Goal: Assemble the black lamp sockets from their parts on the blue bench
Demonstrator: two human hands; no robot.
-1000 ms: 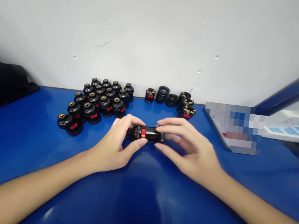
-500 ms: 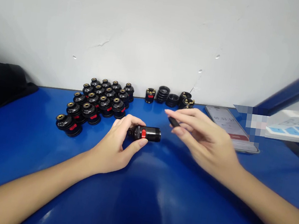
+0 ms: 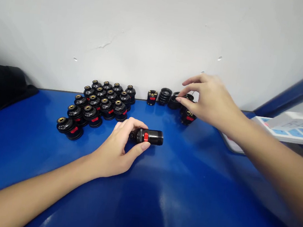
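Foreground: glossy blue tabletop (image 3: 143, 201), pale reflections on it. The left forearm crosses from the lower left corner.

Left hand (image 3: 116, 153): closed round a black cylindrical socket (image 3: 155, 137) near the table's middle, thumb on the near side, fingers over the far side. Grip firm-looking, narrowed to the barrel. Socket lies sideways, bare threaded end pointing right, a small red tab (image 3: 146, 137) facing up beside the thumb. Whether it touches the table, cannot tell.

Left of this, behind the forearm: a cluster of black bell-shaped sockets (image 3: 92, 115) in slanting rows, upright, brass-coloured rims on top, red tabs visible on several. Right side: a flat pale device with rounded corners (image 3: 234, 146), partly under the right forearm.

Farther back, right hand (image 3: 209, 100): thumb and forefinger in a narrow pinch at the rim of black plastic rings (image 3: 174, 103); cannot tell whether a ring is held between them. Just below the hand, black cup-shaped parts with red tabs (image 3: 189, 118), partly hidden. Left of the rings, a ribbed black stack (image 3: 165, 96), then a single black cup with brass contacts (image 3: 152, 98).

Farthest: white wall (image 3: 150, 36), scuffed.
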